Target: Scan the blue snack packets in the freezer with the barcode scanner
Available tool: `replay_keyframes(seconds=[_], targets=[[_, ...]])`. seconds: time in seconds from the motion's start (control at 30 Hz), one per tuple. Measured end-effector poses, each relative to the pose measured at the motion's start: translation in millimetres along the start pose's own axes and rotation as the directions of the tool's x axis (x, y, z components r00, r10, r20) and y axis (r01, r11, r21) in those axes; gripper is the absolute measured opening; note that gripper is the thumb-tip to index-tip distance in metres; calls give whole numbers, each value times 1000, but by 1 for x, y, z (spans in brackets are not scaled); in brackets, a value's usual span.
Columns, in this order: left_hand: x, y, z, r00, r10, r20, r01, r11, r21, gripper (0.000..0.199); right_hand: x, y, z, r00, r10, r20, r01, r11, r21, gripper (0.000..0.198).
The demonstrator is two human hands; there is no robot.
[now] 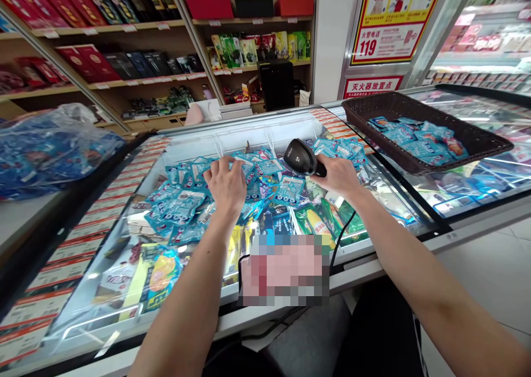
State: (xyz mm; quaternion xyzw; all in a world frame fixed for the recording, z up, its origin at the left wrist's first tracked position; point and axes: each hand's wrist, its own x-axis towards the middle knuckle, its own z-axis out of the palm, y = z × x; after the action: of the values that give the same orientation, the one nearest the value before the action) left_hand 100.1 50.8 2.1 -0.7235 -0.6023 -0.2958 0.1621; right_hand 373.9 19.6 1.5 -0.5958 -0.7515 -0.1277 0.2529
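Note:
My right hand (338, 176) grips the handle of a black barcode scanner (299, 156), whose head points left over a heap of small blue packets (182, 206). A black cable (343, 234) runs down from near that hand to the front edge. My left hand (227, 184) rests on the heap with fingers bent and spread, touching the packets; its fingertips are partly hidden. The packets lie on the glass top of a chest freezer (87, 294). Through the glass, yellow and green ice-cream wrappers (317, 222) show.
A brown woven basket (489, 139) at right holds more blue packets. A clear plastic bag of blue packets (50, 150) sits at left. A blurred pink item (286, 269) lies at the front edge. Shelves (120, 81) with boxes and bottles stand behind.

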Motion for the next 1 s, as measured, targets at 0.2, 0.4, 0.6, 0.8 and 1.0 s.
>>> replay_keyframes(seconds=[0.2, 0.4, 0.6, 0.8, 1.0], targets=[[0, 16, 0, 989, 115, 98, -110, 993, -48, 36, 1, 1, 0, 1000, 16, 2, -16, 1000, 3, 37], [-6, 37, 2, 921, 205, 331, -192, 979, -73, 51, 0, 1, -1, 1000, 12, -15, -13, 1000, -2, 35], [-14, 56, 8, 882, 225, 414, -205, 974, -94, 59, 0, 1, -2, 1000, 5, -18, -5, 1000, 6, 35], [-6, 48, 10, 891, 170, 422, -24, 944, -329, 58, 1, 1, -5, 1000, 14, -17, -14, 1000, 15, 34], [-4, 31, 15, 963, 100, 250, 50, 847, -530, 38, 0, 0, -5, 1000, 0, -32, 1, 999, 38, 33]])
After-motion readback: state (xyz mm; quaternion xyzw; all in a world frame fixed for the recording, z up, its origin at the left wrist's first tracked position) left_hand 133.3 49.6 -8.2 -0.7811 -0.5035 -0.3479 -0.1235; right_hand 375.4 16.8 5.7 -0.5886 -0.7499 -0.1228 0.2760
